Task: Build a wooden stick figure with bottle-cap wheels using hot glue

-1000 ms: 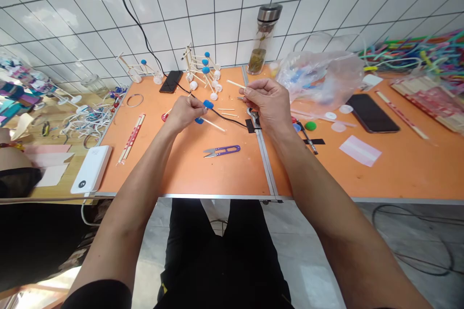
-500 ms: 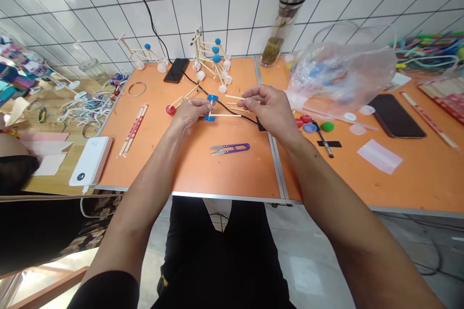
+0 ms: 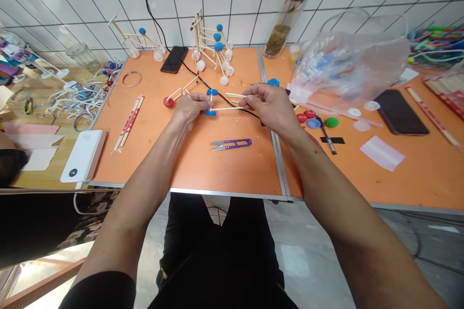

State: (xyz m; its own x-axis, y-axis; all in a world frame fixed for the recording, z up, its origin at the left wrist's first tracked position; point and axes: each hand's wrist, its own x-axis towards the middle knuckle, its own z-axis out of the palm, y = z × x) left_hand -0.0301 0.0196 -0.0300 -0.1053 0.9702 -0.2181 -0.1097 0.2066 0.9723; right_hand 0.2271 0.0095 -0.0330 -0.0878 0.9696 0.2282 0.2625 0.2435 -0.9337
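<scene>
In the middle of the orange table, my left hand (image 3: 190, 110) pinches a short white rod that joins two blue bottle caps (image 3: 212, 92). A thin wooden stick (image 3: 226, 108) runs rightward from the lower cap. The thumb and fingertips of my right hand (image 3: 266, 104) are closed at the far end of this stick. Short cut sticks (image 3: 235, 95) show just beside those fingertips; whether they lie on the table or touch the hand I cannot tell. Purple-handled thread snips (image 3: 232, 144) lie nearer to me, blades pointing left.
Stick-and-cap models (image 3: 208, 48) stand at the back, near a phone (image 3: 174, 60) and a black cable. To the right are a glass bottle (image 3: 286, 19), a plastic bag (image 3: 348, 67), loose caps (image 3: 331, 122) and another phone (image 3: 400, 112). A power bank (image 3: 83, 156) lies left.
My right hand has come down slightly to the free end of the stick on the blue caps. The left hand keeps its pinch. The view has shifted a little.
</scene>
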